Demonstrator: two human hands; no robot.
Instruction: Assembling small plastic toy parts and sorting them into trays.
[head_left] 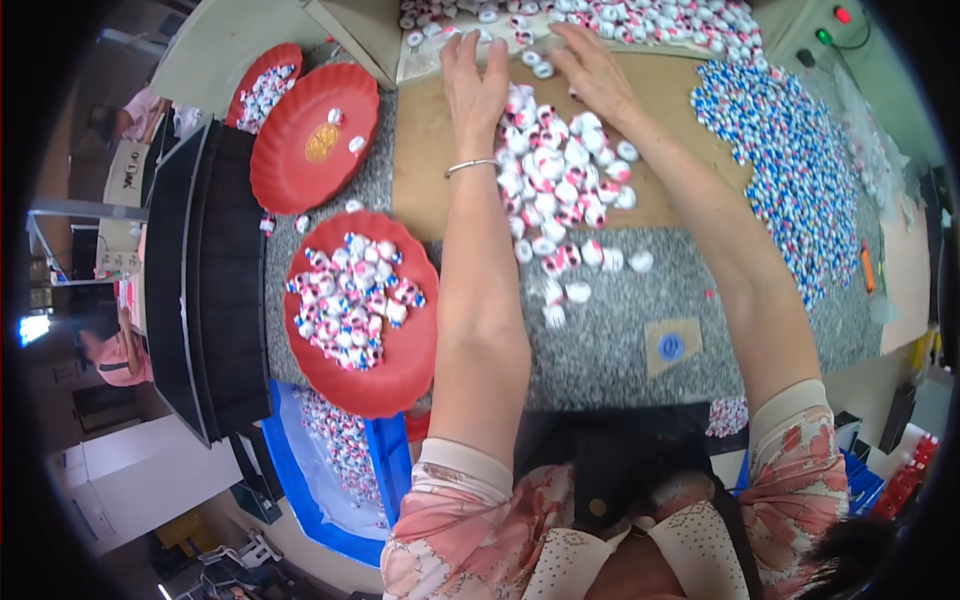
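Both of my arms reach forward over a brown board (430, 190) on the counter. My left hand (475, 88) lies palm down, fingers stretched and apart, at the edge of a pale tray (420, 64) of small white-and-pink plastic pieces. My right hand (597, 82) is opposite it, slightly blurred, with its fingers spread and bent downward. Two or three loose white pieces (538, 66) lie between the hands, close to the right fingertips. A heap of white-and-pink pieces (550, 165) sits between my forearms. Neither hand visibly grips a piece; the undersides of the fingers are hidden.
On the right spreads a large pile of small blue-and-white pieces (790, 150), near an orange cutter-like tool (867, 268). At left are a red scalloped bowl (300, 375) of assembled pieces, another red bowl (275, 180), a black stack of trays (225, 300) and a blue bin (290, 490).
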